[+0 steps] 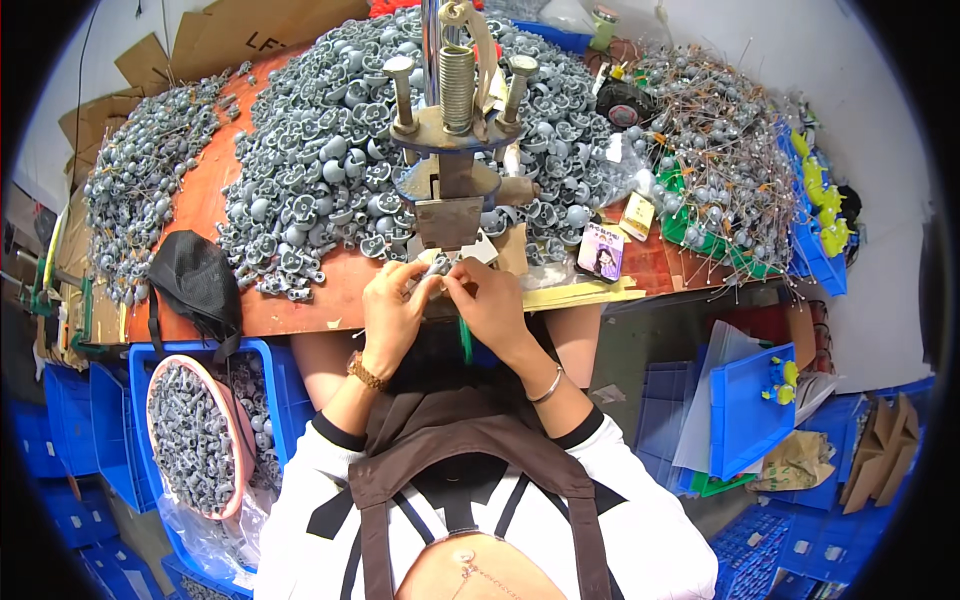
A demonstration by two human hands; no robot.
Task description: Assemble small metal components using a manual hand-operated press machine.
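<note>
Presumably at the positioning step: left hand point(393, 308) pinches a small grey plastic piece point(437, 266) before the rectangular steel press block point(447, 222); right hand point(492, 305) bunched beside it, grip unclear. Next move likely calls for careful alignment, fingertips clear.

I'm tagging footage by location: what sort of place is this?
Probably a small assembly workshop: a metal press stands at the workbench, grey plastic parts lie heaped behind it, and blue bins stand around.
</note>
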